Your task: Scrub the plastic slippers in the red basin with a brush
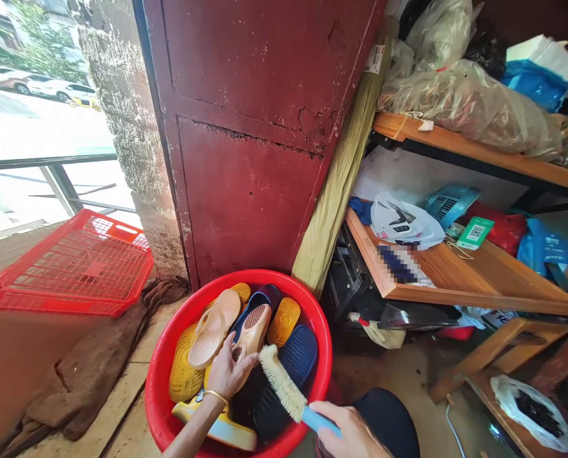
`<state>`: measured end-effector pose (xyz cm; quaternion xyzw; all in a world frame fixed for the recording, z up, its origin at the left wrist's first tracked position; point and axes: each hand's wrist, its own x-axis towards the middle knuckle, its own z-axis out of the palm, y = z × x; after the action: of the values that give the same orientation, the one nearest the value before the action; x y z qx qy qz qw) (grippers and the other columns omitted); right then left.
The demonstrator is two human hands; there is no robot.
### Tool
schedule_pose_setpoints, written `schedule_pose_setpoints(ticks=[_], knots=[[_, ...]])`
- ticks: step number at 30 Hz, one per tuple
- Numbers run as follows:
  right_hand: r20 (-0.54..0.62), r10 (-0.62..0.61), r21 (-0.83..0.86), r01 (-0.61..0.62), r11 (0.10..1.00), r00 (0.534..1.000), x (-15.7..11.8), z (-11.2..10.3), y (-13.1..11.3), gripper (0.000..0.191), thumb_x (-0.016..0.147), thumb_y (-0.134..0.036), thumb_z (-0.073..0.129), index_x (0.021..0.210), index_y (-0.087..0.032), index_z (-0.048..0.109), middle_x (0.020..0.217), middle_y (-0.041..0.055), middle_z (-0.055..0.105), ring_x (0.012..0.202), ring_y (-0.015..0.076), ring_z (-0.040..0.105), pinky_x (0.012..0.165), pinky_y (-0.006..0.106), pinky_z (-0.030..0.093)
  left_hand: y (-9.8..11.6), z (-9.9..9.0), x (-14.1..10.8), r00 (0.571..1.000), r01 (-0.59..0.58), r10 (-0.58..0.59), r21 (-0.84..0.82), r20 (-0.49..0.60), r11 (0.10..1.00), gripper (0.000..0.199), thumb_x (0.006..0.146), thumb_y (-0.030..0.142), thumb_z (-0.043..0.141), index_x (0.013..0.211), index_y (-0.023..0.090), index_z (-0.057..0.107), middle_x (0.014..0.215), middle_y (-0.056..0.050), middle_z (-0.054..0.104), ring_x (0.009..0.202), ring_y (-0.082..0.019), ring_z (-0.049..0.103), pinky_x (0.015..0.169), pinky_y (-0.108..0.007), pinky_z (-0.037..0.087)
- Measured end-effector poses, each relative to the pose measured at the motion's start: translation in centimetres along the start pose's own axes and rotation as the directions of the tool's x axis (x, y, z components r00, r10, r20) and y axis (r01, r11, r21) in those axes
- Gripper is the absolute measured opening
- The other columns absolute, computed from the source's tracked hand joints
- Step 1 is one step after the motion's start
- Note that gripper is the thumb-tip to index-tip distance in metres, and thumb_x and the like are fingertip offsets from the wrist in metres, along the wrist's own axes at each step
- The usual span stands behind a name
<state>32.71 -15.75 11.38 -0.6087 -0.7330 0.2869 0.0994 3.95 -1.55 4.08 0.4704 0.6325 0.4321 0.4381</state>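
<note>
At the bottom centre of the frame, the right hand (pixel 348 429) has its fingers closed around the blue handle of a brush (pixel 282 385); the cream bristles angle to the upper left, the tip just beside the left thumb; the left hand (pixel 227 374), lower centre, has thumb and index finger parted across the tan slipper (pixel 257 326), gripping its near end from both edges; the remaining fingers cannot be told clearly; the tan slipper lies tilted inside the red basin (pixel 264 275), lower centre, among a beige flip-flop (pixel 215 327), a navy slipper (pixel 300 353) and a yellow-and-white shoe (pixel 229 434); a brown cloth (pixel 90 372) lies lower left; beyond it, a red crate (pixel 86 267) is at left; behind the basin, a dark red door (pixel 250 191) fills upper centre; parked cars (pixel 35 84) appear upper left.
</note>
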Motion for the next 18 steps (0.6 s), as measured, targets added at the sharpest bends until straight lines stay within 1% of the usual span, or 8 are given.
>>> schedule_pose_setpoints(ticks=[2,3,5,7,10,13,15,18], knots=[[-0.107,-0.026,-0.040,0.022,0.999,0.994,1.0,1.5,0.5,0.051,0.088,-0.022,0.050,0.135,-0.032,0.065,0.128,0.0016,0.072,0.112,0.0225,0.069,0.097,0.025,0.050,-0.1,0.2,-0.4,0.994,-0.113,0.114,0.140,0.001,0.984,0.097,0.059,0.054,0.082,0.141,0.015,0.048,0.123,-0.020,0.069,0.129,-0.042,0.056,0.108,-0.050,0.042],[-0.163,-0.039,-0.076,0.027,0.997,0.986,1.8,2.6,0.4,0.053,0.089,-0.023,0.049,0.140,-0.031,0.061,0.130,0.0029,0.071,0.112,0.0227,0.069,0.097,0.025,0.051,-0.2,0.4,-0.7,0.990,-0.143,0.143,0.168,0.013,0.975,0.095,0.062,0.053,0.080,0.143,0.015,0.047,0.126,-0.020,0.067,0.131,-0.042,0.055,0.110,-0.050,0.040],[-0.239,-0.065,-0.163,0.026,0.986,0.969,3.8,4.8,-0.3,0.054,0.093,-0.024,0.048,0.146,-0.033,0.055,0.126,0.0055,0.071,0.103,0.0232,0.071,0.090,0.027,0.055,-0.7,0.9,-1.2,0.982,-0.188,0.184,0.202,0.039,0.961,0.090,0.065,0.049,0.077,0.143,0.015,0.046,0.133,-0.021,0.064,0.134,-0.042,0.052,0.113,-0.050,0.036],[-0.275,-0.068,-0.260,-0.006,0.966,0.959,6.3,6.0,-1.4,0.053,0.096,-0.020,0.044,0.147,-0.034,0.054,0.121,0.0093,0.071,0.091,0.0240,0.072,0.084,0.032,0.056,-1.4,1.3,-1.6,0.972,-0.235,0.227,0.249,0.062,0.939,0.088,0.068,0.045,0.074,0.145,0.015,0.044,0.141,-0.021,0.059,0.135,-0.041,0.050,0.116,-0.050,0.033],[-0.293,-0.023,-0.371,-0.091,0.924,0.956,10.6,5.3,-3.0,0.053,0.097,-0.012,0.038,0.144,-0.027,0.057,0.125,0.0174,0.068,0.091,0.0258,0.072,0.086,0.038,0.056,-2.6,1.7,-2.1,0.945,-0.325,0.294,0.348,0.142,0.879,0.092,0.071,0.035,0.069,0.153,0.014,0.033,0.149,-0.020,0.052,0.136,-0.038,0.048,0.117,-0.050,0.031],[-0.317,0.005,-0.346,-0.120,0.931,0.948,13.5,3.5,-3.8,0.052,0.098,-0.010,0.032,0.140,-0.019,0.060,0.126,0.0229,0.066,0.099,0.0294,0.070,0.090,0.044,0.054,-3.4,1.8,-2.4,0.901,-0.429,0.352,0.405,0.253,0.808,0.100,0.069,0.028,0.067,0.158,0.015,0.023,0.153,-0.019,0.047,0.138,-0.038,0.046,0.117,-0.050,0.032],[-0.330,0.006,-0.322,-0.119,0.939,0.944,13.9,3.5,-3.8,0.051,0.098,-0.011,0.031,0.140,-0.017,0.059,0.124,0.0240,0.066,0.099,0.0315,0.070,0.089,0.045,0.054,-3.6,2.0,-2.5,0.892,-0.449,0.367,0.418,0.265,0.790,0.103,0.068,0.027,0.067,0.160,0.017,0.021,0.153,-0.018,0.048,0.138,-0.038,0.046,0.117,-0.051,0.032],[-0.296,-0.067,-0.363,-0.047,0.931,0.953,12.2,5.6,-3.2,0.054,0.097,-0.011,0.034,0.145,-0.019,0.055,0.120,0.0214,0.068,0.095,0.0311,0.072,0.086,0.043,0.055,-3.7,2.2,-2.6,0.911,-0.412,0.351,0.404,0.217,0.817,0.102,0.067,0.026,0.067,0.159,0.017,0.023,0.151,-0.018,0.049,0.138,-0.038,0.045,0.118,-0.052,0.031]])
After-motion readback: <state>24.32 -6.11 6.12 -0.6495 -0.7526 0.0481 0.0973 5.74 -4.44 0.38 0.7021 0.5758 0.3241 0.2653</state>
